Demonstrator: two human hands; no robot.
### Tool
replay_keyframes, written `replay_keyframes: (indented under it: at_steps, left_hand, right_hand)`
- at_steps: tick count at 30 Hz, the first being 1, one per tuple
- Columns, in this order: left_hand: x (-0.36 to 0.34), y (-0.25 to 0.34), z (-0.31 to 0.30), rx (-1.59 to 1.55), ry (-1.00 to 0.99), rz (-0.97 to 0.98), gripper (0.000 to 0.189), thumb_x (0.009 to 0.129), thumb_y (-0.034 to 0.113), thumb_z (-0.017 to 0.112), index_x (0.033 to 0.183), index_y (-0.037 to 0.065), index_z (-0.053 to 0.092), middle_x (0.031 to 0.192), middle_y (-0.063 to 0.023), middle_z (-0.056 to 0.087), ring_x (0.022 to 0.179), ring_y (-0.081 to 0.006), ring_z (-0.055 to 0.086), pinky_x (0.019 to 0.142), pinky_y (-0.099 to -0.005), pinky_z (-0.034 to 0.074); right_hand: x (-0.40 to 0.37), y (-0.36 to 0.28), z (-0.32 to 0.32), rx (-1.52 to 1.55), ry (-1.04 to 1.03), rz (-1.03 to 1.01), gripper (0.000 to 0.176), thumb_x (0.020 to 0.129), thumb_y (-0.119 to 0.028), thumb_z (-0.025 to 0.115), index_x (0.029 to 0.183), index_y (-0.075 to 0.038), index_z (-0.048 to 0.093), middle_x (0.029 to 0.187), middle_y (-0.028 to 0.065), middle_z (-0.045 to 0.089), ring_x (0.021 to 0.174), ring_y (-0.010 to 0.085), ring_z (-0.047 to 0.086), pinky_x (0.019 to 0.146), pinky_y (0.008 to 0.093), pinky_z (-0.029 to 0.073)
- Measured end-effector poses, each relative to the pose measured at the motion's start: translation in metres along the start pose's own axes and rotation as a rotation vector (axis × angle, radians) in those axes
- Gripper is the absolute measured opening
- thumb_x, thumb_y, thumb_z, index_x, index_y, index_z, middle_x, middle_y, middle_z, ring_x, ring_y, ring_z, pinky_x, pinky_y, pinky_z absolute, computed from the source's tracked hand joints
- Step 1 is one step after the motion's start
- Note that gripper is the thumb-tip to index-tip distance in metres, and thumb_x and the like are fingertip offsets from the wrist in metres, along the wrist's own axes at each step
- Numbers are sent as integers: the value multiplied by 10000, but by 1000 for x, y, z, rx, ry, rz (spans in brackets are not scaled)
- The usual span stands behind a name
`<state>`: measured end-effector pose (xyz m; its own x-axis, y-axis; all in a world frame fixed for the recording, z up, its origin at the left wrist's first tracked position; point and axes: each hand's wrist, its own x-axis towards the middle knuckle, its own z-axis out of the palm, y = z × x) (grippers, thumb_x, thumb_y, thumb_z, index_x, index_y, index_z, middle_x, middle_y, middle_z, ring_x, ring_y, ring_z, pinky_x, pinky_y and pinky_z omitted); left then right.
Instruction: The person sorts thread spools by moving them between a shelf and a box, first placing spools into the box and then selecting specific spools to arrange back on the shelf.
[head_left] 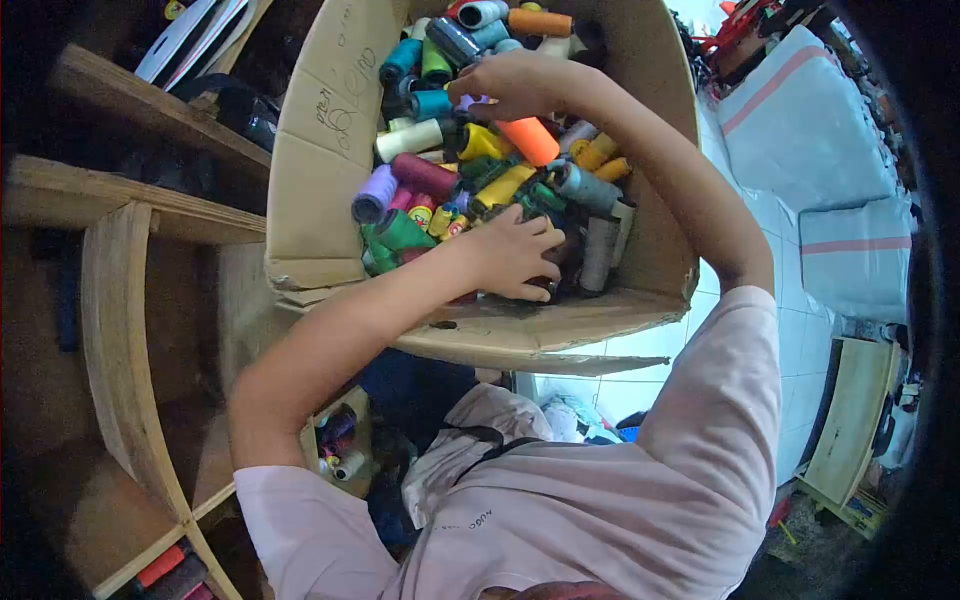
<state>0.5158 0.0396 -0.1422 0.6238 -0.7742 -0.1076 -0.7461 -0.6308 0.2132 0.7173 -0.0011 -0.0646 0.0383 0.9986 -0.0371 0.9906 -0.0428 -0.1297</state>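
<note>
While the left hand (515, 258), fingers spread, lies over dark thread spools (572, 250) beside a grey spool (599, 256) in the cardboard box (318, 200), the right hand (512, 86) curls over a purple spool (470, 102) near an orange cone (529, 142), though whether either grasps anything I cannot tell.

One head-worn camera looks forward and steeply down, close above the open cardboard box (312, 205).
</note>
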Motion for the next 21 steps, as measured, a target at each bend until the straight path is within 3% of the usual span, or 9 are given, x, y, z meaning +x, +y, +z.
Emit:
replay_keyframes:
  at_steps: [3,4,9,11,15,17,19,21]
  left_hand:
    - [1,4,11,33,14,-150,490,917,565,534,1313,282,591,1270,-101,519,1169,-273,506,935,-501,390]
    - [3,9,5,-7,-53,-188,490,888,555,588,1291,277,596,1306,-123,509,1202,-280,499,934,-530,386]
    - [8,18,25,85,98,-175,495,815,469,712,1246,249,604,1380,-171,477,1261,-292,482,958,-563,381]
    - [16,19,24,58,-11,-211,518,800,449,728,1258,243,601,1381,-176,476,1267,-296,476,979,-567,375]
    - [26,17,34,166,-2,-161,628,710,443,795,1273,240,605,1412,-189,459,1266,-303,484,991,-548,375]
    - [27,17,32,103,20,-172,633,670,446,820,1234,225,637,1425,-195,451,1263,-308,490,989,-551,378]
    - [25,18,26,72,5,-193,605,655,431,832,1188,197,666,1407,-198,461,1248,-315,501,992,-540,386]
    - [25,11,16,30,-16,-174,603,646,422,837,1174,181,672,1390,-200,468,1233,-324,511,976,-525,408]
  right_hand:
    - [8,-22,1,-86,-70,-53,257,895,-193,601,1135,-110,631,960,123,682,911,329,668,755,467,525]
    - [8,-32,-1,-48,-72,-112,241,891,-204,606,1107,-101,635,942,141,677,882,343,671,732,474,523]
    - [10,-72,-5,-31,-90,-180,220,881,-222,613,1050,-87,650,911,133,680,837,350,678,722,480,539]
    - [6,-66,-4,-51,-124,-198,232,879,-226,614,1063,-90,653,909,129,681,832,348,680,716,481,544]
    - [11,-55,1,-141,-161,-155,219,871,-226,619,1047,-103,661,910,122,686,836,328,696,695,459,562]
    - [13,-58,8,-307,-198,-82,267,850,-215,620,1102,-153,681,983,100,722,934,315,708,738,450,574]
    - [6,-66,3,-307,-150,-127,255,841,-221,645,1085,-162,690,982,87,727,920,302,715,717,432,583]
    - [5,-70,-5,-315,-286,-101,257,827,-231,673,1077,-171,694,994,84,727,918,298,715,727,424,583]
